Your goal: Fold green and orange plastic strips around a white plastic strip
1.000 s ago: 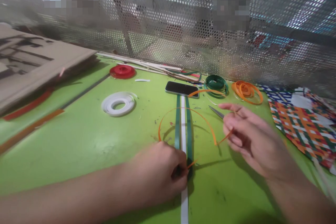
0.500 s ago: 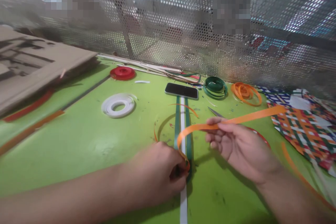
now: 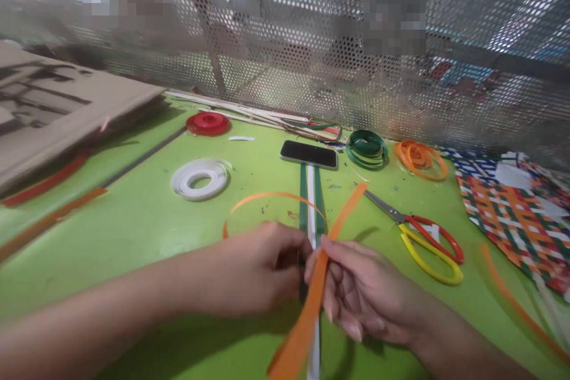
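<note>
An orange plastic strip (image 3: 314, 294) slants across the middle, its free end pointing up and away and its near part curling at the bottom edge. Pinched on this strip is my right hand (image 3: 367, 288), thumb on top. My left hand (image 3: 271, 270) is closed over a band of green strips (image 3: 303, 196) and a white strip (image 3: 311, 190), right beside my right fingertips. Its fingertips are partly hidden where the strips meet. A thin orange loop (image 3: 271, 195) arcs up behind my left hand.
A phone (image 3: 309, 154) lies on the far end of the band. Scissors (image 3: 403, 219) lie to the right, near woven work (image 3: 503, 214). Coils of white (image 3: 200, 179), red (image 3: 208, 123), green (image 3: 367, 149) and orange strip (image 3: 420, 160) stand around. Cardboard (image 3: 89, 101) is left, perforated mesh (image 3: 285, 41) behind.
My right hand has come left and down to my left hand, swinging the orange strip from nearly level to steep. The scissors now show fully. The thin orange loop has spread left.
</note>
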Demonstrator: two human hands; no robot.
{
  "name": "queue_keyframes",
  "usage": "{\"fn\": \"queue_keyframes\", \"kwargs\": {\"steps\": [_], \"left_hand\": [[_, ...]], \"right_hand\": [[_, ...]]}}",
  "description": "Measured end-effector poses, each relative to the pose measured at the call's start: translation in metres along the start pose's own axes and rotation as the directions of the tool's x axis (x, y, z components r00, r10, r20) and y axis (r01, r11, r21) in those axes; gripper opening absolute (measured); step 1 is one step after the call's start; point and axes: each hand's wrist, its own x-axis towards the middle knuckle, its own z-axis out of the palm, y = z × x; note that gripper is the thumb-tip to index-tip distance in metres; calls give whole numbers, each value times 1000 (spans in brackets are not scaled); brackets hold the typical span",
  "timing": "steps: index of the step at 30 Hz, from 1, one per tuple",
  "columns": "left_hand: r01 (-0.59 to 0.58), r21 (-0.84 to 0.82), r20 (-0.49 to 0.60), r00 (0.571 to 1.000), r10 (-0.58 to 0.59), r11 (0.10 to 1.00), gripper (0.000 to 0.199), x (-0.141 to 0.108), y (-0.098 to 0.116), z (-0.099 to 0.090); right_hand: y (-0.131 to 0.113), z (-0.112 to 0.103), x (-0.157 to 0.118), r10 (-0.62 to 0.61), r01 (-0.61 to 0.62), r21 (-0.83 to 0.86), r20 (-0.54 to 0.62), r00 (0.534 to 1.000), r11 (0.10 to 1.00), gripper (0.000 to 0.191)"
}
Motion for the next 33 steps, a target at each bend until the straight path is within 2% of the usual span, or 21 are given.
{"fn": "queue_keyframes", "kwargs": {"steps": [3, 5, 7, 11, 14, 16, 18, 20, 21, 23, 25, 26, 30, 33], "left_hand": [[139, -298, -9, 989, -148, 944, 30, 9, -1, 2], [163, -439, 4, 984, -179, 884, 36, 13, -2, 4], [162, -511, 25, 984, -174, 844, 42, 16, -5, 7], [149, -482, 2, 986, -169, 863, 45, 19, -11, 10], [141, -399, -69, 981, -183, 906, 38, 19, -14, 12], [176, -357, -106, 968, -227, 918, 33, 18, -13, 12], [238, -322, -127, 948, -291, 916, 31, 17, -12, 11], [294, -279, -132, 931, -339, 914, 32, 16, -11, 9], [320, -254, -123, 925, -359, 913, 33, 16, -10, 8], [375, -211, -82, 913, -399, 903, 34, 16, -11, 5], [411, -190, -37, 904, -425, 892, 35, 17, -13, 3], [414, -192, -21, 905, -426, 890, 36, 18, -15, 3], [399, -205, -6, 912, -409, 894, 36, 21, -20, 2], [405, -189, -14, 910, -415, 895, 36, 23, -20, 1]], "right_hand": [[4, -2, 2, 64, -64, -27, 17, 998, 998, 59], [5, -3, 3, 111, -108, -58, 44, 993, 992, 64], [6, -4, 4, 139, -133, -76, 78, 987, 988, 65], [9, -4, 8, 177, -165, -103, 116, 977, 981, 63], [9, -3, 8, 194, -179, -155, 89, 977, 972, 60], [5, -1, 6, 183, -165, -231, 61, 981, 959, 60], [-2, 1, 1, 133, -129, -321, -11, 991, 938, 52], [-10, 2, -4, 11, -74, -436, -146, 989, 897, 42], [-13, 2, -7, -82, -47, -516, -224, 971, 855, 37], [-19, 0, -10, -283, -23, -679, -336, 898, 734, 31], [-21, -4, -10, -413, -30, -768, -376, 830, 640, 31], [-21, -6, -10, -436, -26, -778, -379, 816, 628, 34], [-19, -10, -1, -396, 31, -708, -357, 846, 705, 44], [-17, -10, 5, -379, 63, -636, -375, 846, 769, 51]]}}
